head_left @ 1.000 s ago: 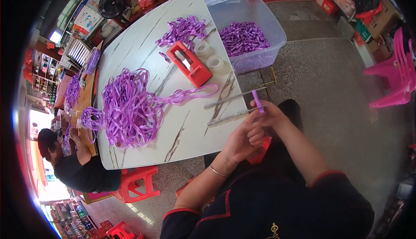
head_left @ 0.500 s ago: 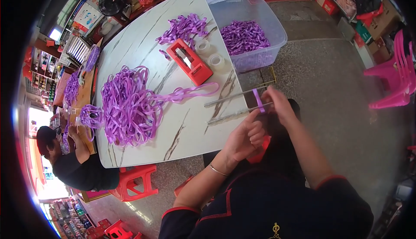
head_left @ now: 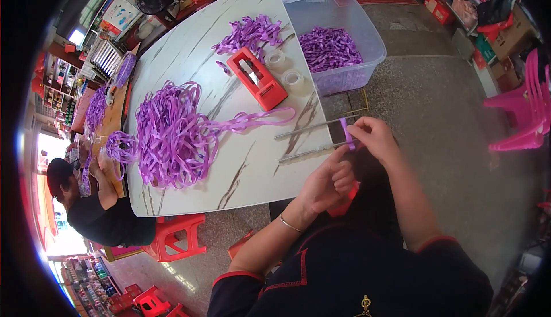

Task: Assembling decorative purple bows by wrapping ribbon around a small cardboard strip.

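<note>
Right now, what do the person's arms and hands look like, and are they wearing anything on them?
Both hands are bare, with no gloves. The left hand has a thin silver bangle round its wrist. The forearms are bare too. The right hand shows no jewellery. Higher up, short dark navy sleeves begin, edged with a narrow red trim, and red piping runs across the dark top.

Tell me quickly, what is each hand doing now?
Left hand: curled shut, apparently on the purple ribbon, grip hidden.
Right hand: shut on the purple ribbon.
</note>
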### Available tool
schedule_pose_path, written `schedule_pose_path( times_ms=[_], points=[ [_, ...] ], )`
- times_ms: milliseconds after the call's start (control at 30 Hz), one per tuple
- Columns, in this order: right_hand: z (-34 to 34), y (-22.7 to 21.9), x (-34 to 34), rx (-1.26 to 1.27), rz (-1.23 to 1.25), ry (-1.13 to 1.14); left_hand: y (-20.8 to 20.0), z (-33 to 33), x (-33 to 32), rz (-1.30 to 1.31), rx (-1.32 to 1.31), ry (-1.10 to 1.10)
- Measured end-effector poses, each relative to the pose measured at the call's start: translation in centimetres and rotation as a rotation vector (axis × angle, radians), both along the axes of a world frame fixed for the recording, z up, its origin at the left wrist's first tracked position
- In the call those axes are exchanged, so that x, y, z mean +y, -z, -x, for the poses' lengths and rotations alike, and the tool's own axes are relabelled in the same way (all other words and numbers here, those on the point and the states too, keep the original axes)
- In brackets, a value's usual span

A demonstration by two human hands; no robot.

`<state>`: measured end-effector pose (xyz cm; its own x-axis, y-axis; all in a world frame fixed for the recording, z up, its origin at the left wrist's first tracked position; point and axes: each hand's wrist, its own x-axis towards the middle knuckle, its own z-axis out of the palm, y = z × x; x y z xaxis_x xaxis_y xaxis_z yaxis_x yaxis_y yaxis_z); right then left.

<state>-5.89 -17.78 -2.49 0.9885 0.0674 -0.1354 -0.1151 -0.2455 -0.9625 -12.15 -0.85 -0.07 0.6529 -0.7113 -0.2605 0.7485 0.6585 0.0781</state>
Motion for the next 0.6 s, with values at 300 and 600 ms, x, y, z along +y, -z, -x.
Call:
schedule_pose_path(
  times_ms=[300, 600],
  points=[
    [-0.7, 0.2, -0.5, 0.487, -0.445, -0.054, 0.1, 0.0, 0.2, -0.009, 0.012, 0.0],
    [-1.2, 1.4, -0.6, 0.623, -0.548, -0.089, -0.2, -0.1, 0.0, -0.001, 0.039, 0.005]
  ],
)
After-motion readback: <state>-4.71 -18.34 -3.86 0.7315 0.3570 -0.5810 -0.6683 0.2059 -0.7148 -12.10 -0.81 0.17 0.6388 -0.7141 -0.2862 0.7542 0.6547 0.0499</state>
